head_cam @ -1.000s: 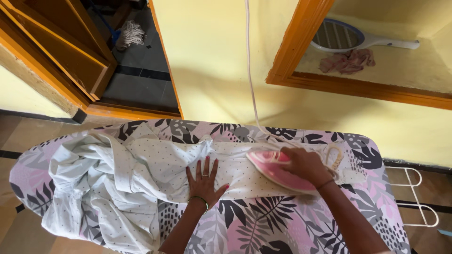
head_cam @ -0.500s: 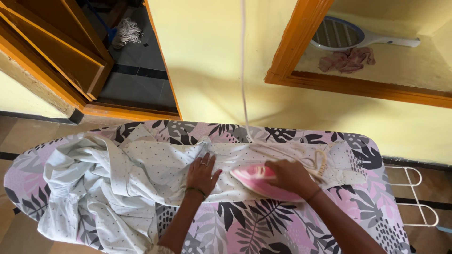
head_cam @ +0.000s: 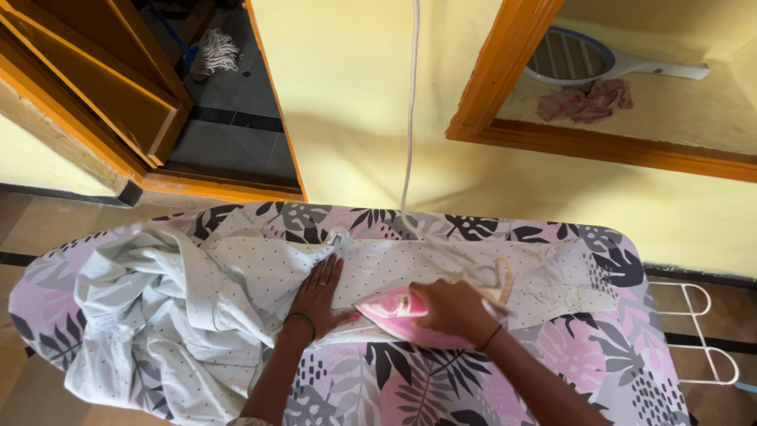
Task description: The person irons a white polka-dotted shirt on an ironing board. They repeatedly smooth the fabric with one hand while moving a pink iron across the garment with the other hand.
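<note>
A white dotted garment [head_cam: 197, 308] lies spread and bunched across the leaf-patterned ironing board [head_cam: 599, 363]. My right hand [head_cam: 453, 309] grips the handle of a pink iron [head_cam: 398, 312] that rests flat on a stretched strip of the cloth, its tip pointing left. My left hand [head_cam: 315, 296] lies flat on the fabric just left of the iron's tip, fingers together, pressing the cloth down. The iron's white cord [head_cam: 410, 118] runs up along the yellow wall.
A wire iron rest [head_cam: 706, 331] sticks out from the board's right end. A wall niche [head_cam: 631, 150] with an orange frame holds a racket-shaped swatter [head_cam: 576, 59] and a pink rag [head_cam: 583, 101]. An open doorway [head_cam: 221, 118] with a mop [head_cam: 213, 51] is at upper left.
The iron has slid left along the cloth strip with my right hand. My left hand has shifted left and closed its fingers, staying flat on the fabric ahead of the iron.
</note>
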